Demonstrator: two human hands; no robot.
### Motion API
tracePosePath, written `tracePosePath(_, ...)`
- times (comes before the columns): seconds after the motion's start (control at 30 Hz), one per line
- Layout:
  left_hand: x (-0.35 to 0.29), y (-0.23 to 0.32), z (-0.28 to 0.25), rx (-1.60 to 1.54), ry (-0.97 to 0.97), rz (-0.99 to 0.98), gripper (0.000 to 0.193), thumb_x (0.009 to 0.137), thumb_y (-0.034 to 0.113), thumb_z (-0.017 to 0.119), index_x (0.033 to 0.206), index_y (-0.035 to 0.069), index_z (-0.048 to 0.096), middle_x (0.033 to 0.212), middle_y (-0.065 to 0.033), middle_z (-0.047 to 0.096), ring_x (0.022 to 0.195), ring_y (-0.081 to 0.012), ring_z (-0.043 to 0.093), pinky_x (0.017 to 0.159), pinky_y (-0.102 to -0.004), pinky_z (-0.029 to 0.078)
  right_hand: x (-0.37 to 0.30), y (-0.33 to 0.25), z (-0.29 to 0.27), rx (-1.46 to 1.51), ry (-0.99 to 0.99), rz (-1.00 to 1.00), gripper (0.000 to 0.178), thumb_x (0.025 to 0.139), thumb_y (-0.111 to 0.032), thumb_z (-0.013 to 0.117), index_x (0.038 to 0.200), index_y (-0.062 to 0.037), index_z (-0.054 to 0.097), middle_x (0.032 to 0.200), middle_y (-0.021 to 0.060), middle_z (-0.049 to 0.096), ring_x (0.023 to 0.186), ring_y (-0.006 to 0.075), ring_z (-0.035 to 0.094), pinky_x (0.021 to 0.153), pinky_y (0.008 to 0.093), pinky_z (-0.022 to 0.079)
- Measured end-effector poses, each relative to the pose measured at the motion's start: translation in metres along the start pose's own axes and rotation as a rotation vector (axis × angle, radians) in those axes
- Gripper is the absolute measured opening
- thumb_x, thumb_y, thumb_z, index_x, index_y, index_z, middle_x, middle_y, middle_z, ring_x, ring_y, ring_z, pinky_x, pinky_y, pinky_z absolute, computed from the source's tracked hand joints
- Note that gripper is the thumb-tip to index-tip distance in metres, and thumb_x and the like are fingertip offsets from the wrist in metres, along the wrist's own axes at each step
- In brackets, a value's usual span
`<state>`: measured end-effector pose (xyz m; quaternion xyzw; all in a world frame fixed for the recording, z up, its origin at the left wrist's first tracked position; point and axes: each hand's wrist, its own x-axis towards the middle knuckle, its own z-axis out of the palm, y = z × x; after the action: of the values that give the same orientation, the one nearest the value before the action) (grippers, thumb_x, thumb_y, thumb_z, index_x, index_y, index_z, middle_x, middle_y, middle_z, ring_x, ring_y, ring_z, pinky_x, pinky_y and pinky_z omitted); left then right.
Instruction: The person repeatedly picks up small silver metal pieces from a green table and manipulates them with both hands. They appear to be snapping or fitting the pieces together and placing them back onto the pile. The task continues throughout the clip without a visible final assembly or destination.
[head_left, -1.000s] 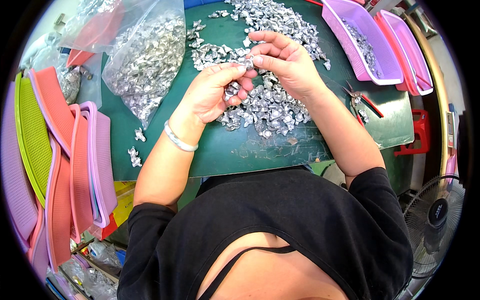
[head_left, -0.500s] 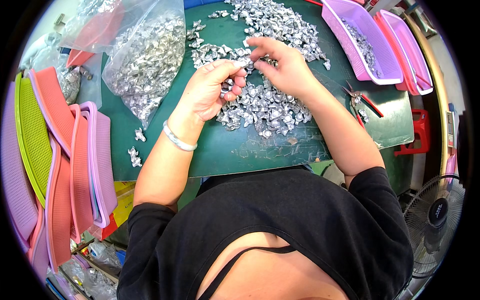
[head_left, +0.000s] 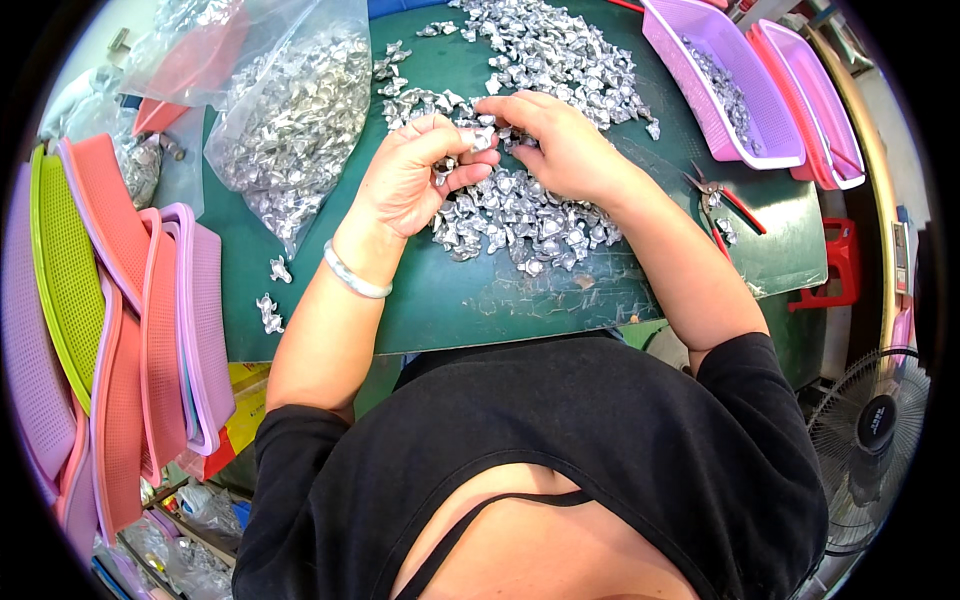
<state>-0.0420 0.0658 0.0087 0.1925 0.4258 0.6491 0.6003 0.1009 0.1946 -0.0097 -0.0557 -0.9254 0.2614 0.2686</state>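
My left hand (head_left: 410, 172) is closed, pinching a small silver metal casting (head_left: 482, 138) between thumb and fingers. A second casting (head_left: 445, 168) shows inside its curled fingers. Close by on the right, my right hand (head_left: 568, 150) has its fingers curved and its thumb apart. Silver pieces show in that gap; whether they lie in the hand or behind it is unclear. Below both hands spreads a near heap of similar castings (head_left: 535, 222); a larger heap (head_left: 560, 60) lies beyond.
A clear bag of castings (head_left: 290, 120) stands left on the green table (head_left: 420, 315). Stacked plastic baskets (head_left: 65, 270) line the left edge. Red-handled cutters (head_left: 712, 190) lie right, below a purple basket (head_left: 765, 110) holding parts. A fan (head_left: 870, 430) stands lower right.
My right hand has lowered slightly and its fingers have curled inward from their raised position. My left fingers have shifted, and the casting at their tips shows more fully.
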Motion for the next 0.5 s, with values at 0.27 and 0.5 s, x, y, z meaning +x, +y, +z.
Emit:
tracePosePath(0.27,0.001,0.0,0.0,0.004,-0.026,0.039,0.017,0.082,0.004,0.048,0.098,-0.001,0.052,0.094,-0.0171,0.06,0.084,-0.0236,0.062,0.072,-0.029,0.054,0.001,-0.009,-0.005,-0.218,-0.023,-0.046,0.047,0.064,-0.003,0.063,0.11,-0.0059,0.051,0.083,0.0089,0.057,0.084,0.0274,0.053,0.076,0.037,0.041)
tracePosePath(0.5,0.001,0.001,0.001,0.028,-0.008,0.024,0.028,0.085,0.013,0.046,0.107,-0.004,0.05,0.09,-0.0138,0.059,0.084,-0.0229,0.061,0.074,-0.031,0.053,0.002,-0.016,-0.003,-0.341,-0.086,-0.019,0.046,0.065,-0.004,0.063,0.11,-0.0075,0.051,0.079,0.0063,0.057,0.079,0.0255,0.053,0.072,0.0368,0.041)
